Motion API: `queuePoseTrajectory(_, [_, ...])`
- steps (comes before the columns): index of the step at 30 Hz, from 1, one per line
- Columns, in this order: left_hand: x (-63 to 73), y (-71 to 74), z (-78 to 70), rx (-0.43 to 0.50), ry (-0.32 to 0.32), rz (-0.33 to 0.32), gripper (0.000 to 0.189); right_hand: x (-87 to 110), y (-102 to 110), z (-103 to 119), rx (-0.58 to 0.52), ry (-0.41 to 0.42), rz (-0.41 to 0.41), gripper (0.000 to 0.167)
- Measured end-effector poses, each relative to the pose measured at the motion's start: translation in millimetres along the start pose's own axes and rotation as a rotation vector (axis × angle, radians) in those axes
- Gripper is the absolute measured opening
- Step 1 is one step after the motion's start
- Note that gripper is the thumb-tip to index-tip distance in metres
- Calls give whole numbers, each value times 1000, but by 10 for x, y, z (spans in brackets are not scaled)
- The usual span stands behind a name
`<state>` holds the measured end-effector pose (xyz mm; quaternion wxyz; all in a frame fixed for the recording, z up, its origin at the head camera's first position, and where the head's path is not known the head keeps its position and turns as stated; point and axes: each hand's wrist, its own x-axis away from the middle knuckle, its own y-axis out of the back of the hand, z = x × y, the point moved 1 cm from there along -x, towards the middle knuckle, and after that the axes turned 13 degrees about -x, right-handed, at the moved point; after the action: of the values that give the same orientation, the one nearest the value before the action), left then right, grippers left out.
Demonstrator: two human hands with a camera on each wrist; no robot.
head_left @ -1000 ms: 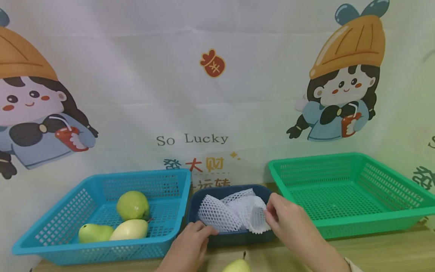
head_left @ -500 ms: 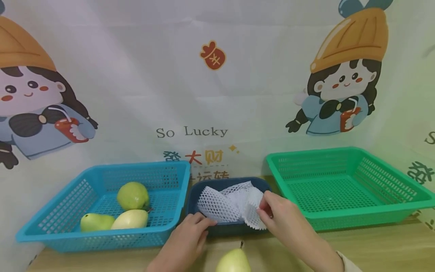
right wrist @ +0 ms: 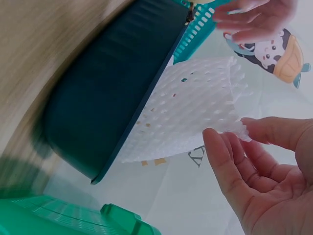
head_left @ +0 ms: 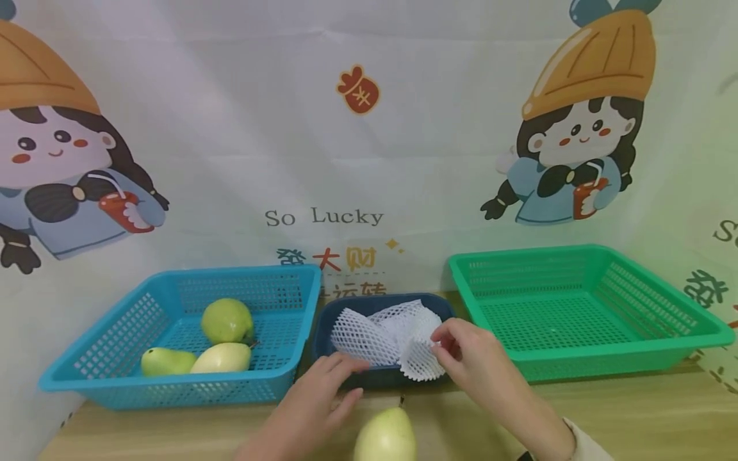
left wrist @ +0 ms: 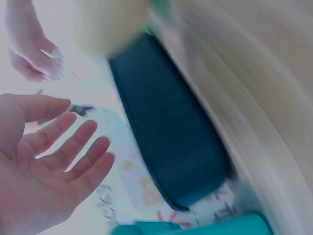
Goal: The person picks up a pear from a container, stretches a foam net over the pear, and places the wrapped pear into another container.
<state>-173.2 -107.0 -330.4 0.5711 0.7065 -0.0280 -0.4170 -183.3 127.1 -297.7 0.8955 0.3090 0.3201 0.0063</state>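
My right hand [head_left: 475,352] pinches the edge of a white foam fruit net [head_left: 419,358], which leans out over the front rim of a dark blue bin [head_left: 377,378]. In the right wrist view the foam net [right wrist: 195,100] opens toward the thumb and fingertips. Other white foam nets [head_left: 363,338] lie inside the bin. My left hand [head_left: 317,400] is by the bin's front left, fingers relaxed and holding nothing; the left wrist view shows its open palm [left wrist: 54,161]. A yellow-green pear [head_left: 387,436] stands stem up on the table in front of the bin.
A blue basket [head_left: 173,387] on the left holds a green pear [head_left: 227,321], a smaller green pear [head_left: 167,362] and a pale yellow pear [head_left: 221,358]. To the right stands a green basket [head_left: 605,358]. A printed cloth [head_left: 403,160] hangs behind.
The right hand has drawn the foam net left and toward the front of the bin. My left hand has come off the bin's rim and its fingers have spread. The camera view has tilted down.
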Motion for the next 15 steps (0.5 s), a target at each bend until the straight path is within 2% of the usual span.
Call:
queuePoseTrajectory(3, [81,11,-110,100,-84,14,30,12,4,0,-29,-11,14,13])
queuePoseTrajectory(6, [179,-49,-197,144,-122,33,36,35,13,-2,-51,-42,36,12])
queuePoseTrajectory(11, [309,-214,-245,123,-115,18,51,86,-7,-25,-59,-19,54,13])
queuePoseTrajectory(15, [353,-285,-242,129,-84,6,54,136,-39,-51,-74,25,70,14])
